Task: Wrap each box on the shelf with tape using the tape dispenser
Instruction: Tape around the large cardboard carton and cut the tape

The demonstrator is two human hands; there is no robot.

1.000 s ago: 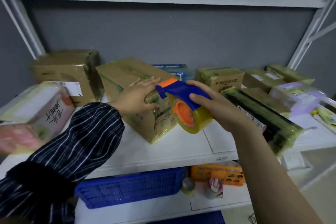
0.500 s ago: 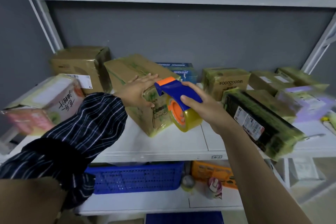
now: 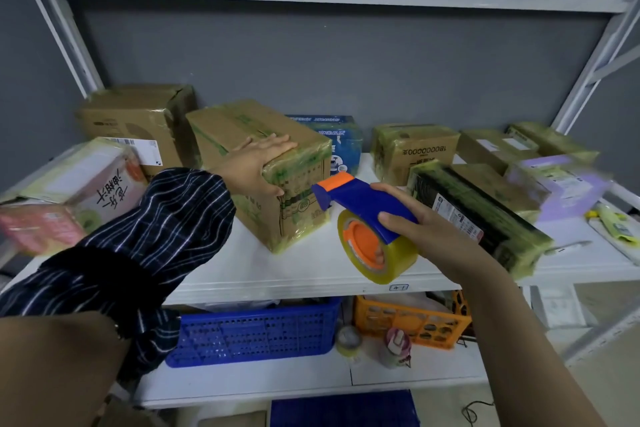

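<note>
A brown cardboard box (image 3: pixel 298 198) wrapped in yellowish tape stands on the white shelf (image 3: pixel 311 270), turned at an angle. My left hand (image 3: pixel 256 166) rests on its near top corner, fingers flat on top and thumb down the front face. My right hand (image 3: pixel 426 229) grips the blue and orange tape dispenser (image 3: pixel 363 204), which carries a yellow tape roll (image 3: pixel 381 253). The dispenser hangs just to the right of the box, a small gap away from it.
Several other taped boxes line the shelf: a brown one (image 3: pixel 138 121) at the back left, a pink and white one (image 3: pixel 69 191) at far left, a blue one (image 3: pixel 332 135) behind, a black one (image 3: pixel 478 215) at right. Below sit a blue basket (image 3: pixel 256 333) and an orange basket (image 3: pixel 412 322).
My right hand has pulled the dispenser off the box, to the right and toward me. My left hand has shifted to the box's near corner. The view has swung.
</note>
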